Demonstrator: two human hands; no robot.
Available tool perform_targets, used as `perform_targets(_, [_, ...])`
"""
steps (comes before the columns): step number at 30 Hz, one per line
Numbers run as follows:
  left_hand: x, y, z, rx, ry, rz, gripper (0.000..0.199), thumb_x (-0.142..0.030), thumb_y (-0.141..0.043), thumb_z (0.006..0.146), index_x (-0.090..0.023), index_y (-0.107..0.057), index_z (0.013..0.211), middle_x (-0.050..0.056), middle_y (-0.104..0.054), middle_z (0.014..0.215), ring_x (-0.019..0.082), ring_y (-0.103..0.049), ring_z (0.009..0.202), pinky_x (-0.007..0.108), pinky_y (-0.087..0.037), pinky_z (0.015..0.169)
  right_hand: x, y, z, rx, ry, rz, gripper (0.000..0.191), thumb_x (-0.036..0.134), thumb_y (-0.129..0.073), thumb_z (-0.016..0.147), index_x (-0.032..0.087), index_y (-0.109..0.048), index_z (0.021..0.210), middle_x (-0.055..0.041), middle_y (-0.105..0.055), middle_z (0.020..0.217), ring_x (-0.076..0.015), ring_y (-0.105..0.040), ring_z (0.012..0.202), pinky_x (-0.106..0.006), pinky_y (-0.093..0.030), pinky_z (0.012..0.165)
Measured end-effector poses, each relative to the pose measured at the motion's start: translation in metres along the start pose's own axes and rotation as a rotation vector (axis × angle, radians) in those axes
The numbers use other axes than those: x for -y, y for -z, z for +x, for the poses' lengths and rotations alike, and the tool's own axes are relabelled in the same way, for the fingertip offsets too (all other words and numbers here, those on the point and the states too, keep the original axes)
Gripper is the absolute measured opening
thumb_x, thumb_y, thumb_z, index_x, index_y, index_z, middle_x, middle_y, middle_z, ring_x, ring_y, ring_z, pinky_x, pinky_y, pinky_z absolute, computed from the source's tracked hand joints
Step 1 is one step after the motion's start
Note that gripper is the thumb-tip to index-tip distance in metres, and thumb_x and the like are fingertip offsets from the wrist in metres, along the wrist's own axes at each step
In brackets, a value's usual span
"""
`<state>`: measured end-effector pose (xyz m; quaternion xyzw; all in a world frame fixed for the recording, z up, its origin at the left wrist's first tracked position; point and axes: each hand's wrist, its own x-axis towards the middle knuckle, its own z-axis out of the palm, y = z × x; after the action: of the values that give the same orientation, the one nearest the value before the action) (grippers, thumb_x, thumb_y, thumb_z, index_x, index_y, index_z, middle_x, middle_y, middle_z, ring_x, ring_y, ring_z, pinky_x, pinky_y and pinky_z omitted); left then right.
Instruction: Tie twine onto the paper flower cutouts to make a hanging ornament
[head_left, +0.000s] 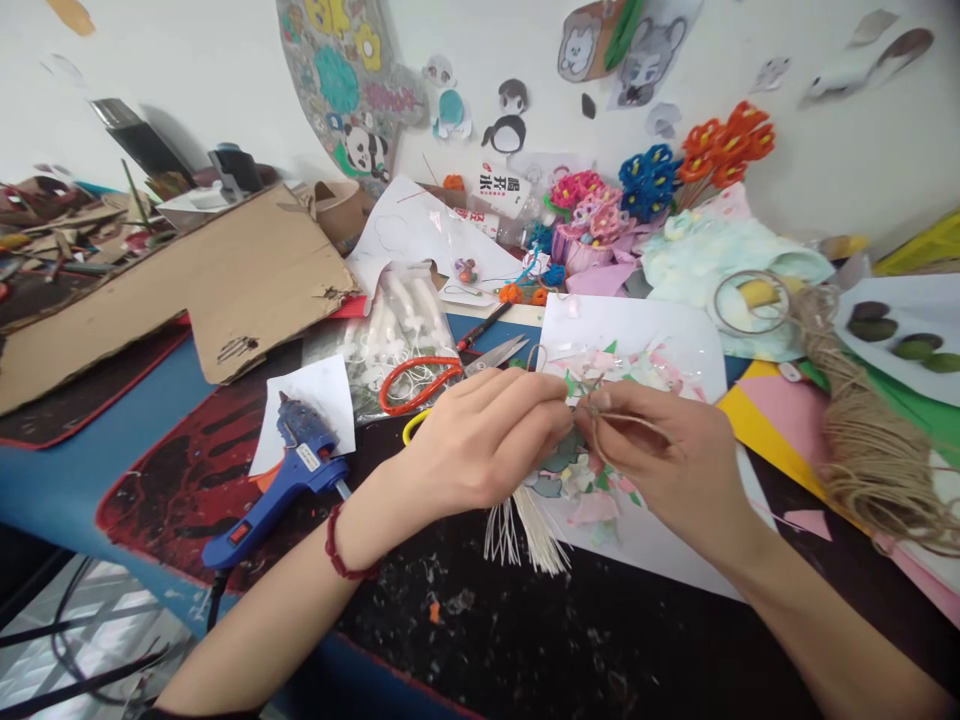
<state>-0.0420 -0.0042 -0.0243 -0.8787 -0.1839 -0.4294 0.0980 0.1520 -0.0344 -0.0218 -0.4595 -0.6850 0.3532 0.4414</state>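
1. The left hand (495, 430) is curling its fingers closed above the left part of the white sheet (630, 325); what its fingertips are pinching is hidden
2. The right hand (660, 445) is gripping a loop of thin brown twine (637, 418) between thumb and fingers above the middle of the white sheet, its fingertips nearly meeting those of the left hand
3. White strands (536, 535) are hanging from beneath the left hand at the near left edge of the white sheet, their upper ends being hidden
4. Pink, green and grey scraps (596, 505) are lying scattered on the white sheet
5. Scissors (499, 355) and, farther off, a blue glue gun (300, 475) are resting left of the white sheet on the surface (60, 480)
6. A large twine bundle (877, 440) is lying right of the white sheet, while orange flowers (727, 145) are standing beyond it
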Motion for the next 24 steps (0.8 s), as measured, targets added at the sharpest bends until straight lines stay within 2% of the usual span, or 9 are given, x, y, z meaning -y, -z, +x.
perform_targets(6, [-0.0022,-0.0022,-0.0025,-0.005,-0.018,0.046,0.014,-0.005,-0.055,0.088,-0.009,-0.056,0.101,0.013,-0.067,0.103,0.017,-0.063,0.08,0.028,-0.054,0.066,-0.0017,-0.0016,-0.0015,-0.05,0.044,-0.108,0.011,0.016,-0.061,0.086,0.021,-0.061,0.077,0.0035,-0.057,0.066,-0.01,-0.056,0.063,-0.022,-0.045,0.058])
perform_targets(14, [-0.0054,-0.0001,0.0,0.032,-0.054,0.108,0.011,-0.007,-0.054,0.091,-0.005,-0.057,0.102,0.015,-0.067,0.1,0.019,-0.065,0.082,0.029,-0.056,0.066,-0.0027,-0.0012,-0.0017,-0.054,0.059,-0.101,0.007,0.021,-0.06,0.087,0.021,-0.061,0.08,0.0001,-0.06,0.073,-0.0125,-0.057,0.065,-0.026,-0.048,0.06])
perform_targets(24, [-0.0089,-0.0054,0.0006,-0.097,0.146,-0.066,0.007,-0.011,-0.056,0.093,-0.012,-0.056,0.099,0.008,-0.066,0.095,0.013,-0.065,0.082,0.023,-0.057,0.072,-0.001,0.0014,0.0007,-0.002,-0.012,0.003,0.009,0.018,-0.059,0.086,0.021,-0.061,0.077,0.0021,-0.059,0.069,-0.0099,-0.054,0.058,-0.022,-0.042,0.051])
